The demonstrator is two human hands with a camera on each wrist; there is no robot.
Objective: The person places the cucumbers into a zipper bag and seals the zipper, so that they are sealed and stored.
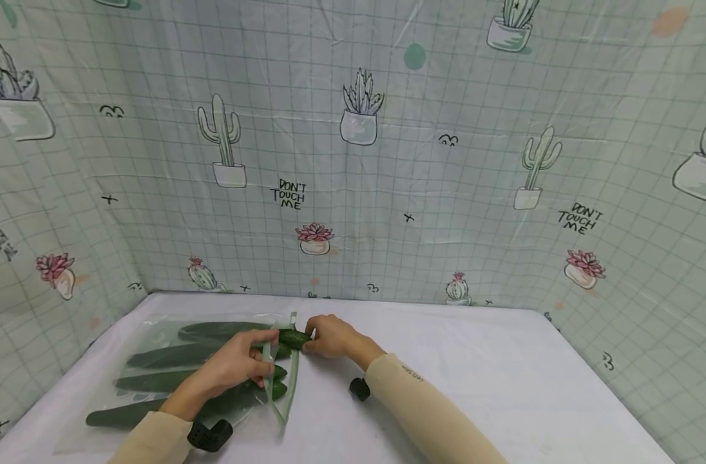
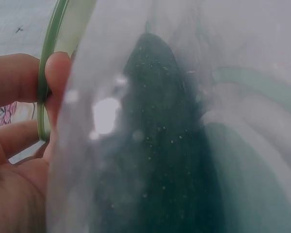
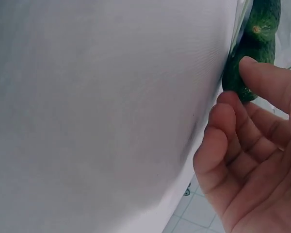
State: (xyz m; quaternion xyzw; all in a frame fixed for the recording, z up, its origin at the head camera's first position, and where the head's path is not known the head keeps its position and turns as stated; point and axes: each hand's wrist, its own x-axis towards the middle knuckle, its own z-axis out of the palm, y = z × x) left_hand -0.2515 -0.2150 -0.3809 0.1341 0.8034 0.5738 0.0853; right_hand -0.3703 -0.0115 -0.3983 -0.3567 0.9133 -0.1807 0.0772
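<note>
A clear plastic zip bag with a green strip (image 1: pixel 293 380) along its mouth lies on the left of the table, several cucumbers (image 1: pixel 156 381) side by side inside. My left hand (image 1: pixel 231 364) pinches the bag's edge at the mouth; in the left wrist view, thumb and finger close on the green-lined edge (image 2: pixel 44 63), beside a cucumber (image 2: pixel 157 136) seen through the plastic. My right hand (image 1: pixel 332 336) holds the end of the farthest cucumber (image 1: pixel 294 338), which sticks out of the mouth. The right wrist view has thumb and fingertips on that dark green end (image 3: pixel 235 75).
A white cloth covers the table (image 1: pixel 457 380). Behind and at both sides hangs a grid-patterned curtain (image 1: pixel 388 180) printed with cacti. Black wrist devices show at the left wrist (image 1: pixel 210 436) and by the right sleeve (image 1: pixel 360 389).
</note>
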